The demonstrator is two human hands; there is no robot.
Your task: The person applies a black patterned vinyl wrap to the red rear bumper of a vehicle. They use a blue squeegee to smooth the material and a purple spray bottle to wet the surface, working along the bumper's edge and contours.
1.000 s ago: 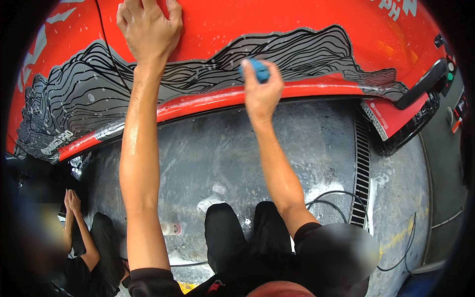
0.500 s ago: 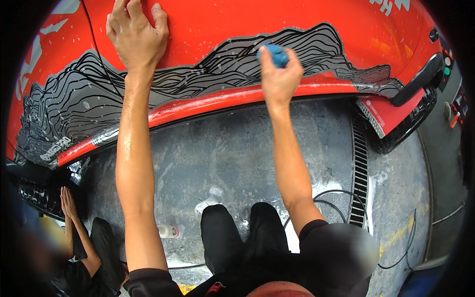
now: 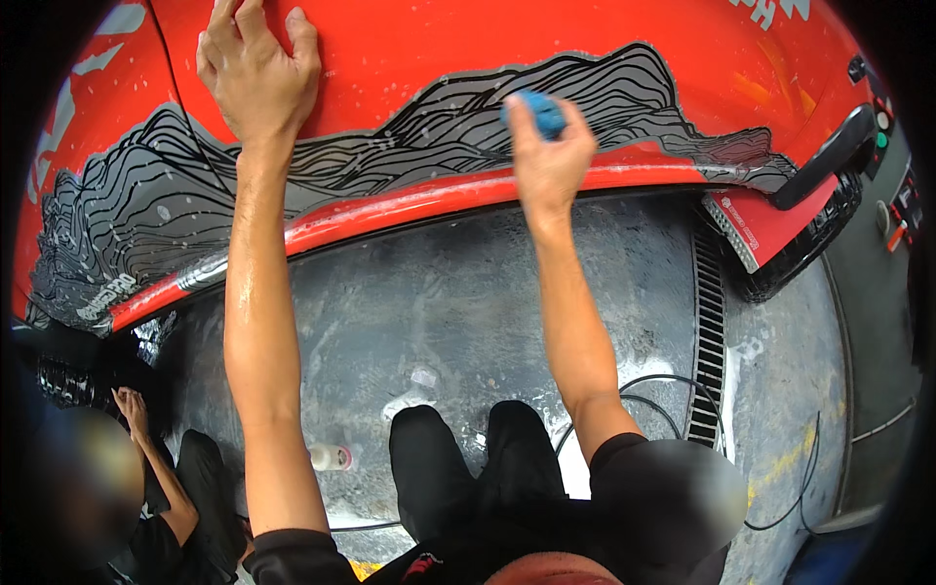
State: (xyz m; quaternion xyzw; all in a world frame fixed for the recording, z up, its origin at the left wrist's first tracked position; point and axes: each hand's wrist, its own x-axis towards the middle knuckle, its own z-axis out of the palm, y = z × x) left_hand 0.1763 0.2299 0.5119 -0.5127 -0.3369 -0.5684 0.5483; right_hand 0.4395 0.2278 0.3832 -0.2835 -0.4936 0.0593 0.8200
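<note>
Red car panel [image 3: 419, 44] bears left hand [image 3: 259, 90], fingers loosely spread, holding nothing visible, while right hand [image 3: 552, 146] grips a blue pad [image 3: 543, 114], now farther right along the grey decal [image 3: 624, 102], apparently shifting the worked spot.

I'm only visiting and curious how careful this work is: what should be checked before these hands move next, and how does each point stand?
1. Blue pad held in the right hand: ok, between thumb and fingers.
2. Left hand placed on the red panel: ok, apparently resting there, fingers spread.
3. Pad's far side free of grit: cannot tell, it is hidden.
4. Co-worker's hand out of the way: ok, well apart at lower left.
5. Black cable clear of the right leg: probably not ok, it seems to curl close beside it.
</note>
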